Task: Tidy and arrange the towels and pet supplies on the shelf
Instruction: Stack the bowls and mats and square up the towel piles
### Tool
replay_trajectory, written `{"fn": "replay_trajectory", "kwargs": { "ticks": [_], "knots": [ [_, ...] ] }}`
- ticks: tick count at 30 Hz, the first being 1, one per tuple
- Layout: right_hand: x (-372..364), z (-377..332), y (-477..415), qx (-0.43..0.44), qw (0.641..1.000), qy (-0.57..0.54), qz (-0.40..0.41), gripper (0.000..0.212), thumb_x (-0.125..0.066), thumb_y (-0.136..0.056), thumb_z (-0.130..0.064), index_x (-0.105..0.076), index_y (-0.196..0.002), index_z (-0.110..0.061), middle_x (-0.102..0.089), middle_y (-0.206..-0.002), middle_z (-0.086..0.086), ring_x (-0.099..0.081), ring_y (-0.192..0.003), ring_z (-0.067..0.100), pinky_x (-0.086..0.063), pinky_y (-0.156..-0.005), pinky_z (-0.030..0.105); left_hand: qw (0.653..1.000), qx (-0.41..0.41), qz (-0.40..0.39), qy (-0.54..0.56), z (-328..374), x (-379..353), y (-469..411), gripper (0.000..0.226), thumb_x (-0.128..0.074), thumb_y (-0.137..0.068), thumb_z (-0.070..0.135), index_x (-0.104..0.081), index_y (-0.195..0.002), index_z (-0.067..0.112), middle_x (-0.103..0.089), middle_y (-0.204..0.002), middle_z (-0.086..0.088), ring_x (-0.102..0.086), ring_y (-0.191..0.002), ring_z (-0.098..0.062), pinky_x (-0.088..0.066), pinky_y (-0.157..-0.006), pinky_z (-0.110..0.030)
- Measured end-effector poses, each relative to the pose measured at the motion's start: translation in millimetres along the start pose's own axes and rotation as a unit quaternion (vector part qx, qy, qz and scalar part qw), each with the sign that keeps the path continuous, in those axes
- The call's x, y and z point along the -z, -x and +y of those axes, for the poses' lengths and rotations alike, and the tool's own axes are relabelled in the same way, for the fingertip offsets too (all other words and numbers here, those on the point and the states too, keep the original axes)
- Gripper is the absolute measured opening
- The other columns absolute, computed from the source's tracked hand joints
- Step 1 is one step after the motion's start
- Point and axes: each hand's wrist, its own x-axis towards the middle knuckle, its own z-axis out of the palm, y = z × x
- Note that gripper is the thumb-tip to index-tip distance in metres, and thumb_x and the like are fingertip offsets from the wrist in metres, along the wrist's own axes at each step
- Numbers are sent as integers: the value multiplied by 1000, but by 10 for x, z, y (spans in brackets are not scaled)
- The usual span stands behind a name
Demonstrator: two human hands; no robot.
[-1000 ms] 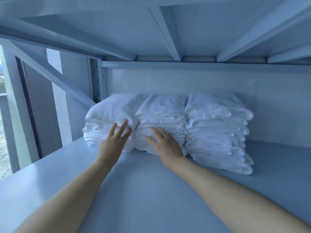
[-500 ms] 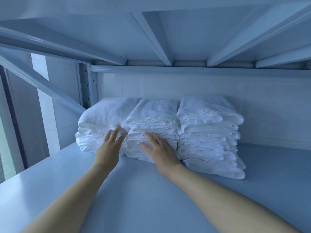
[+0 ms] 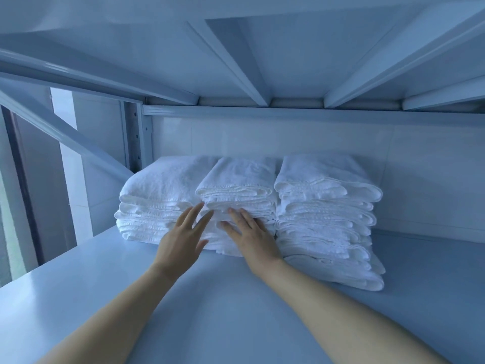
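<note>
Three stacks of white towels sat side by side at the shelf's (image 3: 236, 311) rear edge, toward its back-left corner: left stack (image 3: 157, 203), middle stack (image 3: 241, 195), right stack (image 3: 328, 219). All three touched their neighbours; the right one bulged further toward the shelf front at its base.

Change vs a second ago: our left hand (image 3: 181, 243) had shifted right, off the face of the left stack and onto the seam between left and middle. It was flat on the left stack earlier. Our right hand (image 3: 252, 237) had stayed on the front face of the middle stack. Both hands now bracketed the middle stack.

Hand state: both released, fingers spread, palms flat against the towel fronts. Nothing grasped.

Our read: we were pressing the middle stack back to square its front with the neighbours. Left and middle fronts looked roughly level. The right stack's lower towels stuck out and looked like the next fix.

No pet supplies were visible in this view, so that part of the task was untouched as far as we could tell. The rest of the shelf, front and right, was bare.

Risk: soft folds; uneven pushing could skew the stack's layers.
</note>
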Motion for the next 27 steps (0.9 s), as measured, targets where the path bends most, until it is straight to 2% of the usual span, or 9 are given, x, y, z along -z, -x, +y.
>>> {"fn": "replay_trajectory", "kwargs": {
  "ticks": [3,4,6,9,13,17,21,25,27],
  "knots": [
    [66,103,142,17,1000,-23,-2,88,-64,-73,14,-29,-146,-20,-12,-157,4,-12,-144,27,-32,-108,40,1000,-3,13,-3,136,63,-78,75,-81,-67,27,-45,-133,25,-41,-140,1,-49,-120,-23,-49,-39,-27],
    [94,168,210,15,999,-25,14,86,-68,-71,13,-33,-144,-18,-17,-156,5,-17,-143,27,-37,-105,40,1000,-9,18,-6,205,90,-111,73,-81,-67,29,-47,-132,25,-43,-139,0,-51,-120,-23,-49,-40,-27],
    [166,317,371,13,999,-18,43,85,-82,-55,7,-52,-131,-14,-40,-146,8,-42,-132,29,-53,-86,35,999,-37,34,-13,364,116,-177,68,-80,-68,31,-52,-129,23,-48,-137,-1,-47,-121,-22,-52,-48,-28],
    [242,598,636,13,998,23,61,79,-91,-44,-4,-63,-117,-15,-55,-132,7,-56,-119,26,-56,-73,27,996,-77,45,21,683,98,-257,61,-79,-70,31,-55,-126,23,-52,-132,0,-45,-119,-18,-56,-60,-31],
    [365,870,938,7,993,97,72,77,-93,-40,-17,-67,-112,-18,-57,-127,5,-58,-114,24,-53,-82,29,989,-127,24,70,1175,-23,-320,63,-80,-67,35,-55,-123,25,-56,-127,2,-54,-114,-18,-55,-65,-28],
    [479,1081,1186,-37,989,129,68,73,-94,-38,-32,-70,-106,-18,-62,-123,7,-61,-110,25,-53,-84,36,986,-155,-23,58,1543,-149,-352,71,-86,-53,43,-61,-117,28,-59,-123,4,-62,-104,-16,-51,-50,-22],
    [488,1254,1266,-35,989,129,60,74,-94,-38,-32,-69,-106,-15,-60,-125,9,-59,-113,27,-55,-83,34,987,-151,-34,31,1707,-201,-378,68,-90,-43,42,-67,-107,35,-61,-117,4,-62,-98,-16,-50,-49,-22],
    [420,1281,1176,-35,991,109,67,76,-94,-35,-31,-70,-105,-15,-61,-122,9,-44,-114,23,-55,-82,35,989,-141,-26,27,1723,-253,-460,65,-93,-38,33,-71,-100,34,-64,-111,2,-64,-90,-19,-52,-50,-26],
    [410,1273,1140,-43,993,96,58,77,-95,-31,-30,-70,-104,-16,-62,-120,9,-49,-112,24,-56,-80,35,989,-144,-22,22,1723,-273,-483,65,-94,-37,31,-72,-98,32,-65,-109,2,-64,-89,-20,-53,-55,-27]
  ]
}}
